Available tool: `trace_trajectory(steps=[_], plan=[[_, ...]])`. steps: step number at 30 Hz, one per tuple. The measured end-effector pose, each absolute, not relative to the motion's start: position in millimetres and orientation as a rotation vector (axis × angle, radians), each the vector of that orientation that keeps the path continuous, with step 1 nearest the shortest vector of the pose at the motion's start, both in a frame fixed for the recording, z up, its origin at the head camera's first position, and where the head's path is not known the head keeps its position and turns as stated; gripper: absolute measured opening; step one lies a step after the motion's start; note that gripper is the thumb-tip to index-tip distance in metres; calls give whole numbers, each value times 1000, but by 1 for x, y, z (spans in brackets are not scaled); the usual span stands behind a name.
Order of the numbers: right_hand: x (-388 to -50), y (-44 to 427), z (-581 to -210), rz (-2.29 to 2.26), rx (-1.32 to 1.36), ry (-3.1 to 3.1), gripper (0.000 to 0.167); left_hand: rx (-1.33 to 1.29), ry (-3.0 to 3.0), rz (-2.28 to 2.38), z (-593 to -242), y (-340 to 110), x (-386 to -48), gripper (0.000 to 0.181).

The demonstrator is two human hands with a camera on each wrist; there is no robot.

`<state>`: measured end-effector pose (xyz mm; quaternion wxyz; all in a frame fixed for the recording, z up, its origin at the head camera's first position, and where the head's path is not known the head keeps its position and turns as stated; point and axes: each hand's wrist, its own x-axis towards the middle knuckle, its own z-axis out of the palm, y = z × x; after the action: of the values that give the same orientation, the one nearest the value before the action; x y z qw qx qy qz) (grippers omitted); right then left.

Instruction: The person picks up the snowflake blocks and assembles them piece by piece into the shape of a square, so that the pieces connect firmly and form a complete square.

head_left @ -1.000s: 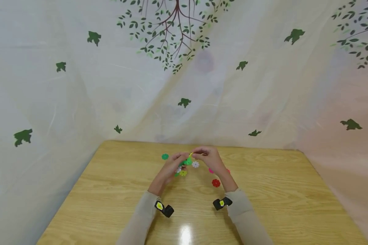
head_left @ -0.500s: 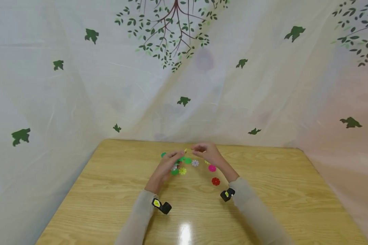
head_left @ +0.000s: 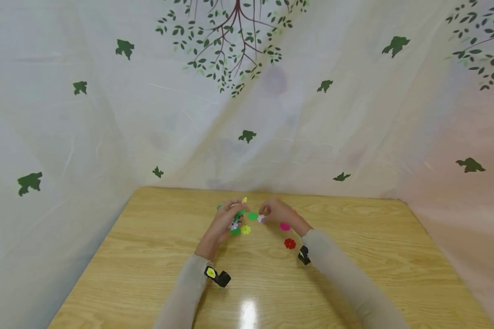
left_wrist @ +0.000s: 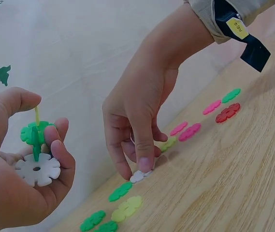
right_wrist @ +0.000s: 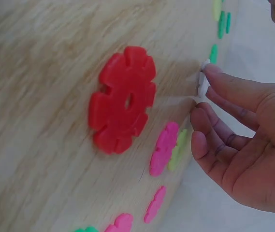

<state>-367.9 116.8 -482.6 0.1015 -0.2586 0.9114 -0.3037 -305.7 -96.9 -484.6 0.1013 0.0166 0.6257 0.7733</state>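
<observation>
Joined flower-shaped discs are gripped in my left hand (left_wrist: 11, 179): a white disc (left_wrist: 27, 172), green discs (left_wrist: 45, 133) and a yellow one standing on edge under the thumb tip. The hand is raised above the table. My right hand (left_wrist: 142, 96) reaches down to the table, thumb and fingertips on a white disc (left_wrist: 138, 177) that lies between a green disc (left_wrist: 120, 192) and a yellow-green one (left_wrist: 168, 144). In the right wrist view the thumb and a finger of my right hand (right_wrist: 253, 140) are at the edges of that white disc (right_wrist: 202, 85).
On the wooden table (head_left: 148, 274) lie a red disc (head_left: 290, 243), a pink disc (head_left: 285, 226) and a yellow disc (head_left: 245, 230). More pink and green discs lie farther right in the left wrist view. A patterned cloth (head_left: 189, 137) hangs behind the table.
My right hand has moved off the yellow disc at my left fingertips and down to the white disc on the table. My left hand, still holding the joined discs, has shifted slightly left.
</observation>
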Motion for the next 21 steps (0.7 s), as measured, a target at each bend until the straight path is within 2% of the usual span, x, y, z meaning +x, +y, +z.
trace_trajectory(steps=[6, 10, 14, 17, 21], plan=[[-366, 114, -482, -875, -751, 2701, 17, 62, 1837, 2298, -485, -95, -307, 38], [-362, 115, -483, -925, -708, 2683, 19, 99, 1860, 2283, -487, -95, -307, 44], [-360, 118, -487, -1009, -704, 2646, 22, 127, 1867, 2272, -489, -95, -307, 38], [-361, 121, -491, -1084, -734, 2633, 17, 138, 1861, 2262, -491, -95, -308, 38], [-359, 127, -487, -1269, -746, 2593, 9, 140, 1875, 2237, -493, -95, -309, 46]])
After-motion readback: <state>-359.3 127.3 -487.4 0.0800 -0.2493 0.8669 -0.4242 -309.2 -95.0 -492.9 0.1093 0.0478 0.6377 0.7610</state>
